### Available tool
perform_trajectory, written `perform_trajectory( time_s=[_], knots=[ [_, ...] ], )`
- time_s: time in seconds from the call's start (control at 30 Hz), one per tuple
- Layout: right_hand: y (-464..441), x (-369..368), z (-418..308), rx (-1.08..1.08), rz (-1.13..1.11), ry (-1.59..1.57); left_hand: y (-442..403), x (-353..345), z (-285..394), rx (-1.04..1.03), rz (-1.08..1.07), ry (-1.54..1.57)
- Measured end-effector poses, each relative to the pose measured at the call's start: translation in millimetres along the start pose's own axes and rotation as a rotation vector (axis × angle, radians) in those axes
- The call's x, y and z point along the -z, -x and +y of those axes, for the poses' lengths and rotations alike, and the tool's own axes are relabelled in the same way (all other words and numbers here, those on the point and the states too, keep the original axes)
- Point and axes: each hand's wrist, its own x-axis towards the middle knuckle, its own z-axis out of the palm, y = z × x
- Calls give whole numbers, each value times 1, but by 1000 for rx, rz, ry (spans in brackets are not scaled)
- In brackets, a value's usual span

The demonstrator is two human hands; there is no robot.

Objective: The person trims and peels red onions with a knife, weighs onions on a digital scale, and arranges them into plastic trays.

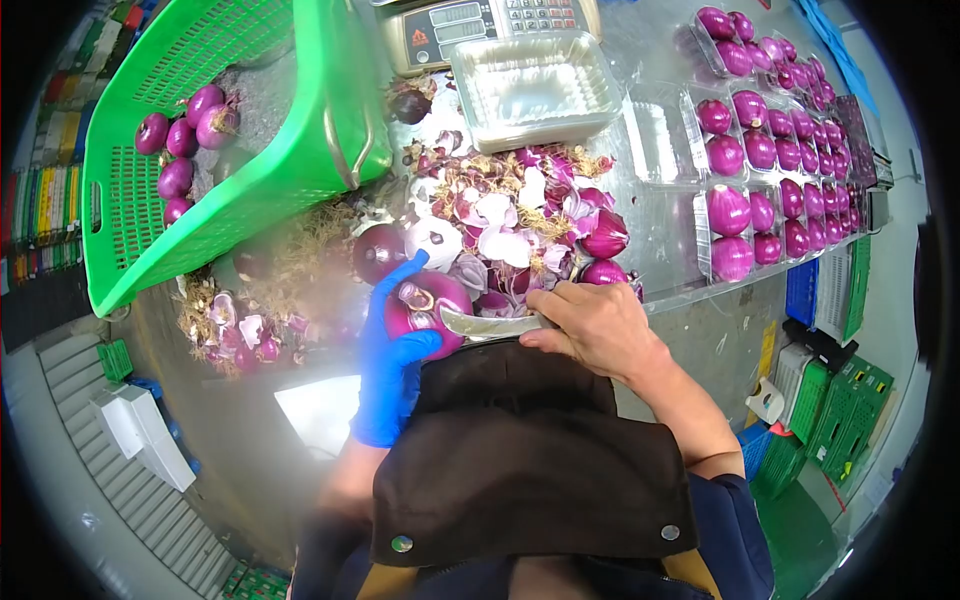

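Note:
My left hand, in a blue glove, is wrapped round a red onion near the table's front edge. My bare right hand grips a knife, whose blade lies against the onion. The knife's handle is mostly hidden by my fingers. Just beyond both hands spreads a heap of onion skins and roots. A darker onion rests beside my left hand, and another onion lies at the heap's right side.
A green basket holding several onions stands at the left. Behind the heap are stacked clear trays and a scale. Packed onion trays line the right side. More peelings lie at the lower left.

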Motion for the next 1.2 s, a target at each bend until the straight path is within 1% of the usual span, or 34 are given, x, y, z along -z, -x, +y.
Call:
perform_trajectory(
  time_s=[0.1,0.3,0.4,0.5,0.6,0.7,0.8,0.9,1.0,1.1,1.2],
  knots=[
    [-1,-2,7,22,2,12,-1,1,1,7,-43,-23],
    [-2,-8,14,52,44,-10,-7,12,1,75,-202,-32],
    [-1,-20,8,30,85,-21,-5,10,1,133,-157,75],
    [4,-44,-2,-78,155,-183,-2,5,-6,119,-103,188],
    [7,-53,-4,-120,177,-265,-2,2,-8,89,-78,130],
    [10,-45,1,-80,121,-298,-3,1,-3,101,-73,71],
    [10,-23,5,-55,21,-199,-5,4,-2,51,-71,11],
    [9,-10,8,-30,-29,-118,-6,5,-1,49,-88,-16],
    [8,-11,13,-11,-15,-64,-7,7,0,71,-160,-71],
    [6,-11,15,17,-2,-25,-7,8,0,68,-180,-68],
    [7,-19,10,-5,36,-61,-7,6,4,107,-175,-34]
  ],
)
